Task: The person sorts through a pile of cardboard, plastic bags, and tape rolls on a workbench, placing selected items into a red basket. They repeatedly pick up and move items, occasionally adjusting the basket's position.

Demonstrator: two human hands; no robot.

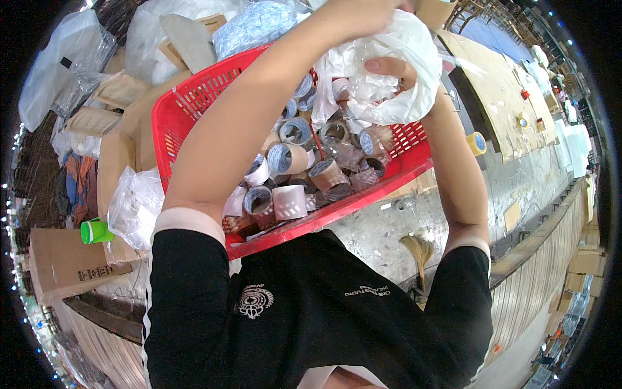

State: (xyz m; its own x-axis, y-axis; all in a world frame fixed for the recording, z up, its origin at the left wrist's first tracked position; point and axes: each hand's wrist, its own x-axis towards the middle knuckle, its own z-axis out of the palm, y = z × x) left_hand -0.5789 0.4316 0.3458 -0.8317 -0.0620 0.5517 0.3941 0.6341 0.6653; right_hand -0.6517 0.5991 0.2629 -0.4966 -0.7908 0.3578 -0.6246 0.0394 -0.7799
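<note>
A thin white plastic bag is bunched between my hands above the far right part of a red slotted plastic basket. My left hand reaches across to the bag's upper edge, its fingers curled and partly cut off by the frame. My right hand grips the bag from the right; the thumb shows while the film covers most of the other fingers. Below both hands, the basket holds several used tape rolls and cores, some white, some brown, with loose plastic film among them.
Clear plastic bags and cardboard boxes crowd the left side. A bright green cup-like object lies near them. On the right are a board-topped table with tape rolls and a straw broom.
</note>
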